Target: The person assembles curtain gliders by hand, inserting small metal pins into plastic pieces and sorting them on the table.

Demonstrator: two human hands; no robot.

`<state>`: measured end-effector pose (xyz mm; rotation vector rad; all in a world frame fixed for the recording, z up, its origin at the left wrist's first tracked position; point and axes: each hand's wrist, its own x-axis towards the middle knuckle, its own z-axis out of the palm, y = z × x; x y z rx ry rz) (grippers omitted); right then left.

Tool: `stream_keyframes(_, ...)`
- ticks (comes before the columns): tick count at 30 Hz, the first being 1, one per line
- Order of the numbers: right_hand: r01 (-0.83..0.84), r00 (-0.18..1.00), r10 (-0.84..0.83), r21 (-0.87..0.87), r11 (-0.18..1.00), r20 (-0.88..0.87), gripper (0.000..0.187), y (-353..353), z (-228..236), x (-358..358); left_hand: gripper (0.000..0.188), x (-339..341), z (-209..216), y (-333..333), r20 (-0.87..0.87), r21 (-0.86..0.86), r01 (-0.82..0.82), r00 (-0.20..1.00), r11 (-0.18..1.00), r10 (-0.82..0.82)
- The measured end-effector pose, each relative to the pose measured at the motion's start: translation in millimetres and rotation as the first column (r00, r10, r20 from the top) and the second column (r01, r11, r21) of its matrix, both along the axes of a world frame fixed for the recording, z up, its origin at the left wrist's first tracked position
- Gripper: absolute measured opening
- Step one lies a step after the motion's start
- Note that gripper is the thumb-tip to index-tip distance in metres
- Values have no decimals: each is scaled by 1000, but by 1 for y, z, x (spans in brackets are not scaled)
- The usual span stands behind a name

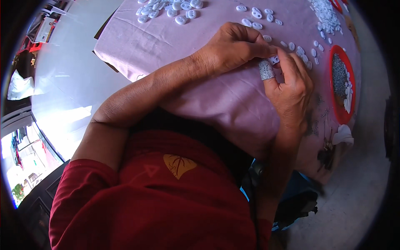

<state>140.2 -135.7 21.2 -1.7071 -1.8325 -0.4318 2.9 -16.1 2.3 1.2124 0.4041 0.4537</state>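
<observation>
"Where is the white piece [274, 60]?"
"In upper right of the frame, gripped at the fingertips of the right hand [295, 85]."
"And the left hand [235, 46]?"
"Pinched closed, just beside it; on what, I cannot tell."

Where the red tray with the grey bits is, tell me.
In the head view, the red tray is at the right on the pink cloth, right of the right hand and below the heap of small white pieces.

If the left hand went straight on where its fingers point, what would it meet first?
Probably the right hand, just ahead, its thumb in a speckled grey wrap; depth from the left hand is unclear.
</observation>
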Motion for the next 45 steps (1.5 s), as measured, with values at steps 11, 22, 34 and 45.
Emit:
stream_keyframes(11, -3, 999, 1, -24, 1000, -55, 24, -1, 1, -3, 10, 2, -4, -2, 10, 26, -22, 1000, 999, 21)
stream_keyframes(22, 23, 1000, -23, -35, 999, -5, 27, -3, -1, -4, 9, 2, -7, -1, 44, 44, -17, 999, 999, 15)
stream_keyframes(34, -26, 991, 30, 35, 999, -131, 36, -3, 10, -1, 11, -2, 0, 3, 110, -113, 17, 994, 993, -4)
stream_keyframes(45, -37, 988, 49, 82, 996, -145, 30, -4, 8, 3, 22, -6, 8, 4, 35, -5, 55, 998, 998, -54)
